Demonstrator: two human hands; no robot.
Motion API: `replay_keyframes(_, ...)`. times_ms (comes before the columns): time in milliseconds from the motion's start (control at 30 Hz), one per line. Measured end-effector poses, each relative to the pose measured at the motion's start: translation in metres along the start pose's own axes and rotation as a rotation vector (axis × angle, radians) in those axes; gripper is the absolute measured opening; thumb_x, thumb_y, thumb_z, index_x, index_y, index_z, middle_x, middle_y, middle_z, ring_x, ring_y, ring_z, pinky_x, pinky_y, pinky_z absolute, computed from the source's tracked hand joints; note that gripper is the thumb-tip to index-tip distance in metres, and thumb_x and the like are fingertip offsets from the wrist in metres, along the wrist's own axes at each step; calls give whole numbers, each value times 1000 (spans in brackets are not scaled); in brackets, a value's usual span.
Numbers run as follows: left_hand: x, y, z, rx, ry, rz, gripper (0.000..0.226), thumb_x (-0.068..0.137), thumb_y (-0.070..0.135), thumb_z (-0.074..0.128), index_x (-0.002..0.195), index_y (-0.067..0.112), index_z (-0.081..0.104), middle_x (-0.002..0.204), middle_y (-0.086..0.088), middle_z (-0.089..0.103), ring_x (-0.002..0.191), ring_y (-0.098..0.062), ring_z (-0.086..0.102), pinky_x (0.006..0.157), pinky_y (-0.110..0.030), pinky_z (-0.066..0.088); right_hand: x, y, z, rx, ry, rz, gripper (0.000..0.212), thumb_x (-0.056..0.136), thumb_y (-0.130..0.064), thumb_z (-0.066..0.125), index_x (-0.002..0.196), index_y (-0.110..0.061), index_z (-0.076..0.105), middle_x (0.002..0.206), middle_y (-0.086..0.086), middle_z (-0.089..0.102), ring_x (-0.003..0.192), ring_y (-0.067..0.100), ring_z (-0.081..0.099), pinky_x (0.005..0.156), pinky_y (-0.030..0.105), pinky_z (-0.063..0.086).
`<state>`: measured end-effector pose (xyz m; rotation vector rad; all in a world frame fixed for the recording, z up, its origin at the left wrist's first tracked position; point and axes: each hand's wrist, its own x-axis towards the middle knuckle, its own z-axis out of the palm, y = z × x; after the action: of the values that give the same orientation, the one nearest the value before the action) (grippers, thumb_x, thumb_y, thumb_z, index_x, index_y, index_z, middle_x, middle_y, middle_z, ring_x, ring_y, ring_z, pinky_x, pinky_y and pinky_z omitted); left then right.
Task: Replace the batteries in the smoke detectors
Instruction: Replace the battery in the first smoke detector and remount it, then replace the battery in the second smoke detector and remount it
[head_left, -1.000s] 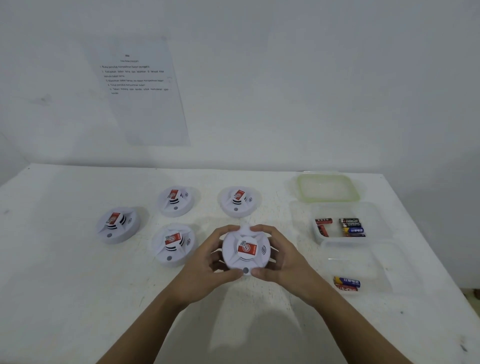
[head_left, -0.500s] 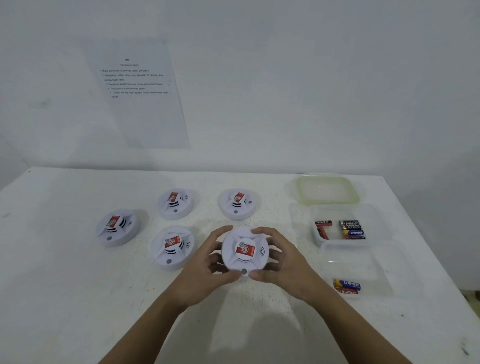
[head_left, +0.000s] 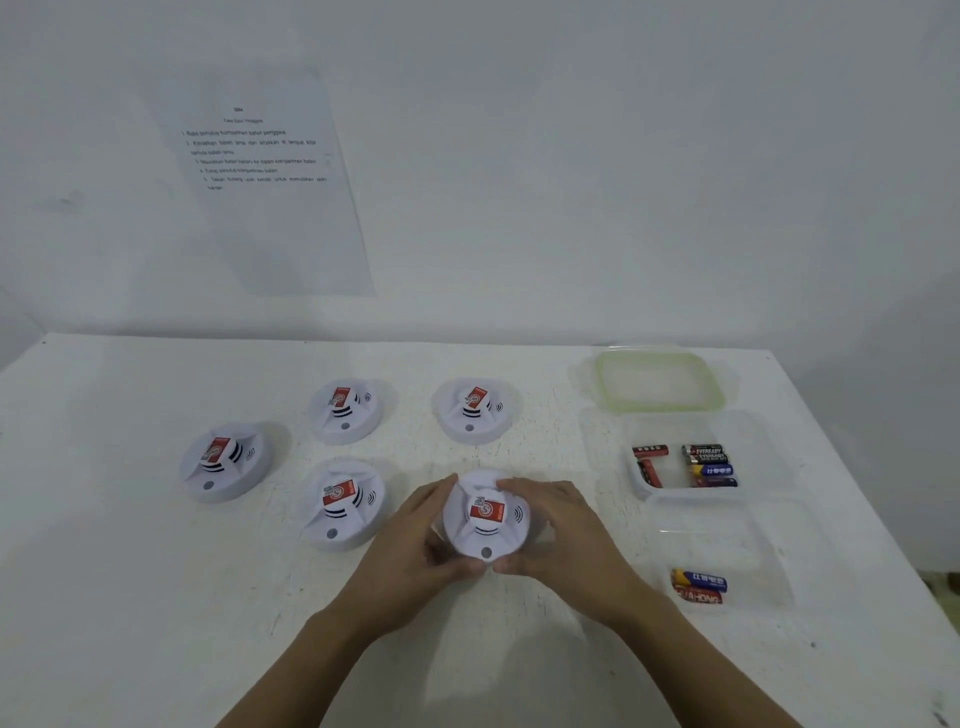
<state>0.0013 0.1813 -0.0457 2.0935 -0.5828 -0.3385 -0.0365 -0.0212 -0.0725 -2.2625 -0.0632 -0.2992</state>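
Note:
A round white smoke detector (head_left: 485, 525) with a red label sits between my two hands near the table's middle front. My left hand (head_left: 415, 551) grips its left rim, thumb and fingers curled round it. My right hand (head_left: 561, 535) grips its right rim the same way. Several more white detectors lie to the left and behind: one at the far left (head_left: 221, 462), one beside my left hand (head_left: 343, 504), two at the back (head_left: 345, 410) (head_left: 472, 410). A clear tub (head_left: 748, 441) at the right holds several batteries (head_left: 706, 462). A nearer clear tub (head_left: 758, 551) holds two batteries (head_left: 698, 587).
A green-rimmed lid (head_left: 660, 382) lies at the back right of the white table (head_left: 130, 597). A printed sheet (head_left: 265, 176) hangs on the wall behind. The table's right edge runs close past the tubs.
Both hands have turned the held detector slightly, its label now more level. Hands and detector stay at the same spot; the camera view has shifted a little.

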Motion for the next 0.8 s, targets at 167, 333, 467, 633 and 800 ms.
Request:
replay_keyframes(167, 5, -7, -1, 11, -4, -30, 71, 79, 39, 83, 128, 59, 37, 123, 48, 46, 115, 27, 44, 85, 6, 38, -2, 7, 1, 63, -119, 106, 73, 70, -27, 92, 129, -45, 52, 120, -22, 59, 104, -9, 53, 99, 19, 45)
replay_keyframes(333, 3, -13, 0, -14, 22, -52, 72, 77, 40, 83, 126, 61, 34, 123, 44, 47, 114, 29, 45, 86, 4, 40, -5, 0, -3, 19, -116, 165, 80, 67, -55, 87, 136, -38, 52, 125, -26, 58, 112, -2, 48, 90, 9, 37)
replay_keyframes(467, 2, -14, -1, -40, 10, -56, 74, 76, 41, 84, 130, 61, 38, 124, 40, 56, 110, 15, 58, 86, -6, 48, -5, -2, -3, -6, -109, 188, 82, 66, -52, 88, 137, -36, 52, 125, -26, 57, 113, 0, 48, 95, 15, 39)
replay_keyframes(633, 1, -14, -3, -43, -25, -13, 70, 79, 34, 84, 134, 54, 45, 125, 34, 61, 116, 9, 58, 91, -11, 50, -1, -16, -10, -35, -169, 209, 70, 69, -39, 90, 130, -31, 56, 112, -31, 52, 100, -12, 48, 101, 17, 36)
replay_keyframes(800, -1, -9, -11, -10, -73, -19, 72, 86, 30, 77, 136, 59, 35, 115, 34, 65, 82, -5, 68, 73, -17, 56, 6, -19, -16, -23, -237, 260, 80, 62, -51, 88, 133, -32, 55, 121, -21, 61, 110, 2, 57, 99, 27, 50)
